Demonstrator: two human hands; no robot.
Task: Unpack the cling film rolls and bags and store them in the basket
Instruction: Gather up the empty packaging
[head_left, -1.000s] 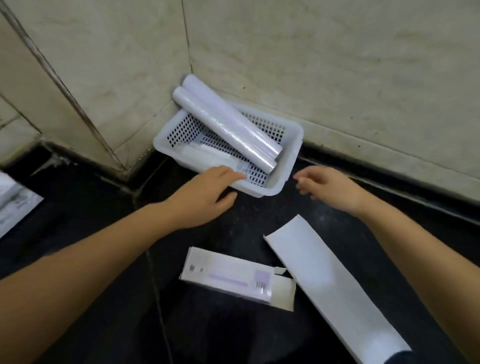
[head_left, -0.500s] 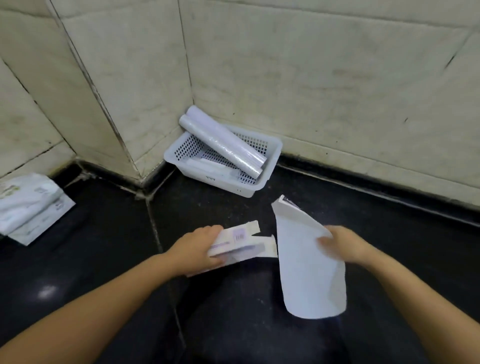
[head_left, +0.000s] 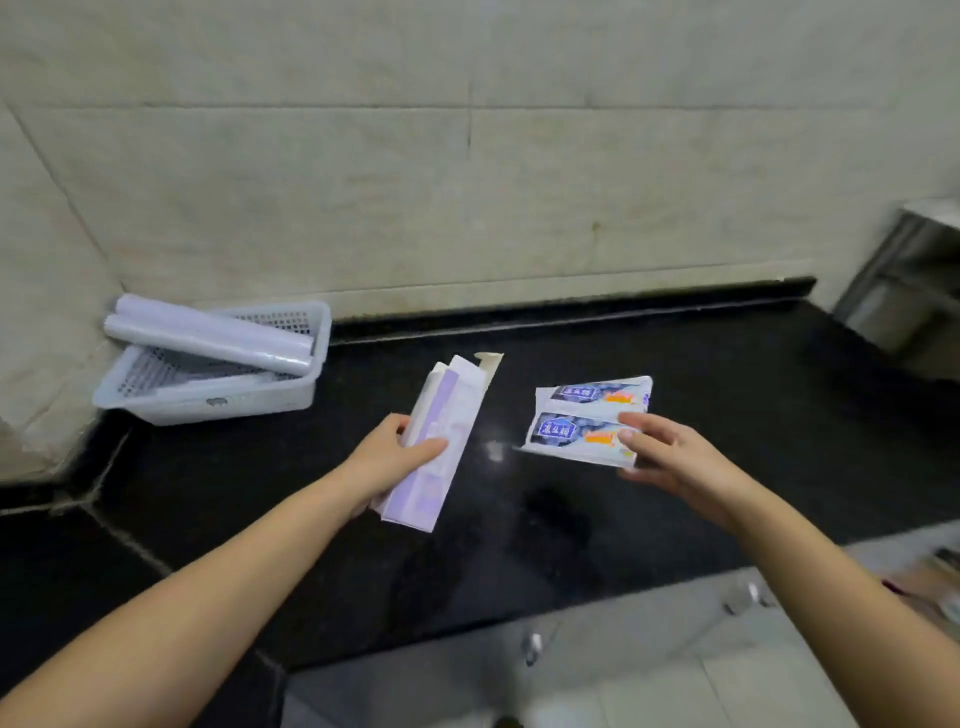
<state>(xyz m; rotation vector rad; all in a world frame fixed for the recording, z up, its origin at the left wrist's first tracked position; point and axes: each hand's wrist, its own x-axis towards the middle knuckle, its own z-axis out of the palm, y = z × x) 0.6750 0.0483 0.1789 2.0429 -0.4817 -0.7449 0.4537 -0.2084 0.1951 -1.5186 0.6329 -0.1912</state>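
While we look down from the head camera, our left hand (head_left: 387, 457) grips a flat white and purple cardboard box (head_left: 441, 441), and our right hand (head_left: 670, 454) pinches a white printed pack (head_left: 587, 421). Two white cling film rolls (head_left: 208, 335) lie across the white holey plastic basket (head_left: 208, 400) in the corner.

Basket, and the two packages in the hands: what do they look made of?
Basket: white moulded plastic, judging by its perforated walls and rolled rim. Box in the left hand: thin matte cardboard, with a creased open flap. Pack in the right hand: probably glossy printed plastic film or coated card; blur leaves it open.
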